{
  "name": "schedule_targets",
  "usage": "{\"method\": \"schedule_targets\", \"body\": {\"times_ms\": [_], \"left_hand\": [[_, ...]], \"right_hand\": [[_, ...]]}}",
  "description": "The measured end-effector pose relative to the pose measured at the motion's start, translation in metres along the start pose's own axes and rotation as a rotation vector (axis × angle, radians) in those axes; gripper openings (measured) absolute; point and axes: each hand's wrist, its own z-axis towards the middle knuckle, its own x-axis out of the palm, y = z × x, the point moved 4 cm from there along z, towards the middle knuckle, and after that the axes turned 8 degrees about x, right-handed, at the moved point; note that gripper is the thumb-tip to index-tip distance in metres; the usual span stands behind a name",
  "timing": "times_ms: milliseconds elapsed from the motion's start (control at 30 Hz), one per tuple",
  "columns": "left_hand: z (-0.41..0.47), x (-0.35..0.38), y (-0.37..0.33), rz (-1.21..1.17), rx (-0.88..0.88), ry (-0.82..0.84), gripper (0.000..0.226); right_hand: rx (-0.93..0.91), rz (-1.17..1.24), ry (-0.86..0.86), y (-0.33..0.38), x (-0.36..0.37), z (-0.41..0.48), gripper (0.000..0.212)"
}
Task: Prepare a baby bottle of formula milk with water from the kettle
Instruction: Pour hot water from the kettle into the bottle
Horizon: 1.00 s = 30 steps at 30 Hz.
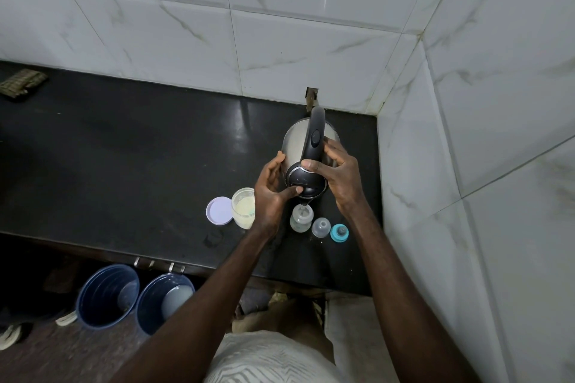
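Observation:
A steel kettle [298,137] with a black handle and lid is tilted toward me over the counter. Water runs from its spout into the open baby bottle [301,218] standing below. My right hand [339,177] grips the kettle's handle, thumb across its top. My left hand [273,188] holds the kettle's left side, thumb pressing the lid near the spout. Right of the bottle stand its clear cap [321,227] and the teal teat ring [339,232]. An open jar of pale formula powder [243,208] stands left of my left hand, its lilac lid [219,210] beside it.
The black counter [124,146] ends at tiled walls behind and on the right. A folded cloth [21,84] lies at the far left. Two blue buckets [107,295] stand on the floor below the counter's front edge, with shoes [12,336] at the left.

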Motion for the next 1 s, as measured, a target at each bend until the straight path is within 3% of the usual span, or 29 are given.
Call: {"method": "schedule_targets", "body": {"times_ms": [400, 700, 1000], "left_hand": [[0.0005, -0.002, 0.0025, 0.011, 0.006, -0.001, 0.087], [-0.0001, -0.0026, 0.0029, -0.001, -0.003, -0.001, 0.09], [-0.0003, -0.0013, 0.0033, -0.015, 0.005, -0.001, 0.089]], "right_hand": [[0.006, 0.003, 0.007, 0.0005, 0.0008, -0.0008, 0.054], [-0.016, 0.036, 0.019, 0.0056, 0.0025, -0.004, 0.044], [0.001, 0.039, 0.012, 0.0031, 0.0014, -0.0036, 0.049]]}}
